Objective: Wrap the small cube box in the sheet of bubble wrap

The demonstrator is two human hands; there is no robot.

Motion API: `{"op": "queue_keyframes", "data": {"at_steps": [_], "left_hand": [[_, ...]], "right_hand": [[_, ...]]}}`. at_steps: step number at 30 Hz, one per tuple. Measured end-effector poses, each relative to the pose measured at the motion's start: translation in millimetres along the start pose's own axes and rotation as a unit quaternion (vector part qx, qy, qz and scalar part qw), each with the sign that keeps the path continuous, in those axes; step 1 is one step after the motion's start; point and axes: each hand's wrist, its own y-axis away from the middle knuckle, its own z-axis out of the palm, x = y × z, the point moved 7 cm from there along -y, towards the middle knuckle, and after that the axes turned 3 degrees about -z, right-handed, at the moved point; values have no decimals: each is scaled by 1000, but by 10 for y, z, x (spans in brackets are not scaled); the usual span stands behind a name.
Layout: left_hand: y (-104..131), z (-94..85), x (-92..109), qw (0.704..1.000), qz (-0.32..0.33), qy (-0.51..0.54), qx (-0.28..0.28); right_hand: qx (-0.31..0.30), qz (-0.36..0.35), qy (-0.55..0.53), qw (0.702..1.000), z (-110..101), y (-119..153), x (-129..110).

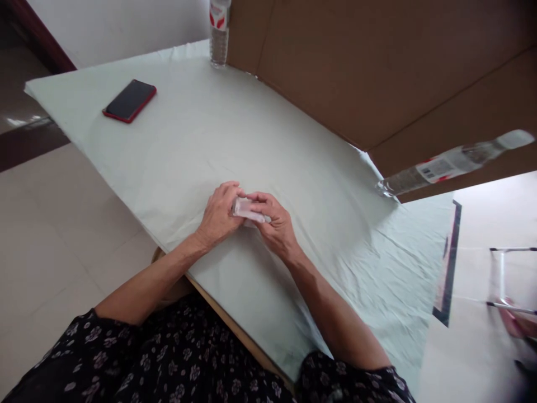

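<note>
Both my hands meet near the front edge of the cloth-covered table, around a small, clear, box-shaped object (248, 210) with a pale pinkish tint. Its exact kind does not show. My left hand (221, 211) is closed on the object's left end, its fingertips partly hidden behind it. From the other side, my right hand (274, 223) grips the right end, with fingers bent along its top and side. The object is held just over the cloth or against it; I cannot tell which.
A phone (131, 101) with a red edge lies at the far left of the pale green cloth (176, 140). Brown cardboard panels (335, 67) stand along the back. One clear bottle (218, 36) stands at their left end, another bottle (448, 165) at the right.
</note>
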Motion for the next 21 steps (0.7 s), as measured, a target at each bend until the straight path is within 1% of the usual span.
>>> {"op": "queue_keyframes", "data": {"at_steps": [2, 4, 7, 10, 12, 14, 16, 18, 19, 21], "left_hand": [[6, -18, 0, 1000, 3, 3, -12], [18, -40, 7, 999, 20, 4, -35], [61, -115, 19, 995, 70, 11, -77], [138, -187, 16, 984, 135, -2, -114], [183, -195, -5, 978, 170, -25, -118], [194, -171, -30, 976, 191, -37, -102], [164, -125, -45, 978, 190, -26, -85], [97, -93, -37, 983, 168, 6, -75], [50, -92, -31, 987, 145, 24, -70], [-53, -104, -40, 994, 65, 56, -69]], "right_hand": [[12, -10, 49, 999, 41, 139, 25], [5, -15, 74, 997, 67, 229, 54], [-20, -47, 79, 996, 59, 274, 63], [-51, -111, 94, 988, 58, 291, 52], [-64, -159, 123, 977, 83, 316, 49], [-62, -186, 161, 967, 107, 326, 63], [-54, -178, 191, 964, 108, 283, 87], [-47, -149, 186, 970, 69, 178, 94], [-47, -128, 166, 977, 37, 107, 95], [-57, -64, 95, 992, -22, -50, 124]]}}
